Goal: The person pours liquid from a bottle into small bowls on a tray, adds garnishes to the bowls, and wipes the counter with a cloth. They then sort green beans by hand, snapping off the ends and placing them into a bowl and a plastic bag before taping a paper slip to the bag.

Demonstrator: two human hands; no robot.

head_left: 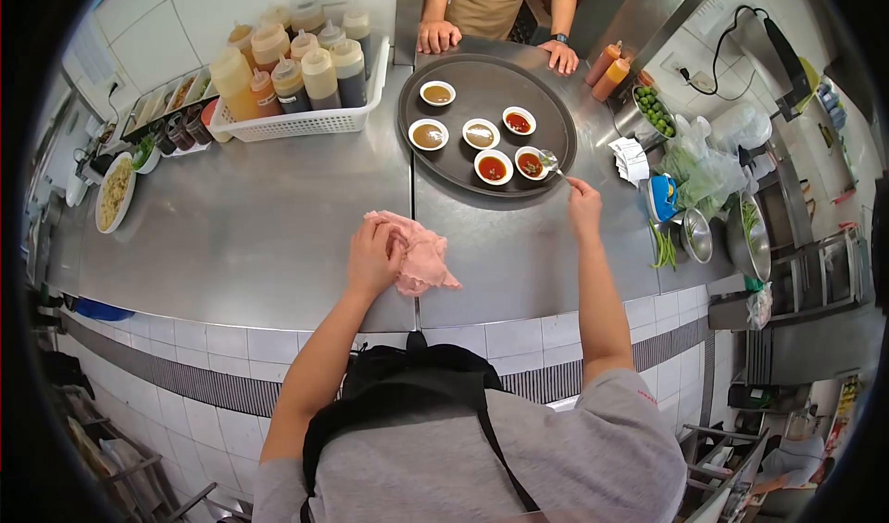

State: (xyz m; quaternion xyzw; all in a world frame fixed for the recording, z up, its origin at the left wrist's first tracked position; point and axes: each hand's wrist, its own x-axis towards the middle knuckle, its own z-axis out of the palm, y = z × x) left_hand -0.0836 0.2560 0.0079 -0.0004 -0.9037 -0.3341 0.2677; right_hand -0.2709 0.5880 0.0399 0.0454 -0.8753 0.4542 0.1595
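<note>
My left hand is closed on a crumpled pink cloth on the steel counter. In my right hand, a metal spoon is pinched by its handle. Its head, with green bits on it, is at the rim of a small white bowl of red sauce. That bowl stands on a round dark tray. Also on the tray are two other bowls of red sauce and three bowls of brownish sauce.
A white basket of squeeze bottles stands at the back left, a noodle dish farther left. Across the counter, another person's hands rest by the tray. Sauce bottles, limes and metal bowls line the right.
</note>
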